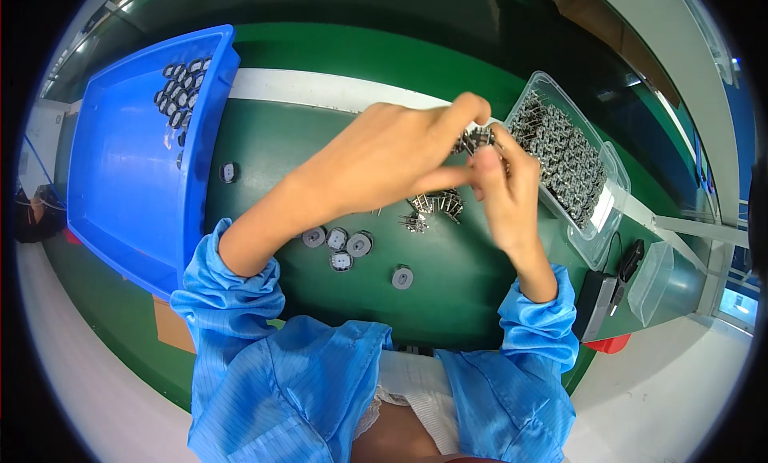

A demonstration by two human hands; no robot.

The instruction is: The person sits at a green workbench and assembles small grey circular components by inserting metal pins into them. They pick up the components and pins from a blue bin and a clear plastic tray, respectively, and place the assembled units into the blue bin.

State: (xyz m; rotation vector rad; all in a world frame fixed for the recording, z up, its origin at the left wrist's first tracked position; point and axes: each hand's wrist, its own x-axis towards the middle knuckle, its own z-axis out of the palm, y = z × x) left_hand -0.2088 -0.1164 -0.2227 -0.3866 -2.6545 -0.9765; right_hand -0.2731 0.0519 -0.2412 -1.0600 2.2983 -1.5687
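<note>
My left hand and my right hand meet above the green table, both pinching a small metal pin component between their fingertips. Below them on the table lie a few loose pin components. Several round grey discs lie near my left wrist, with one more disc closer to me. Both forearms wear blue sleeves.
A large blue bin at the left holds several discs in its far corner. A clear plastic tray full of pin components stands at the right. One disc lies beside the bin. A black device and a clear lid sit at the right edge.
</note>
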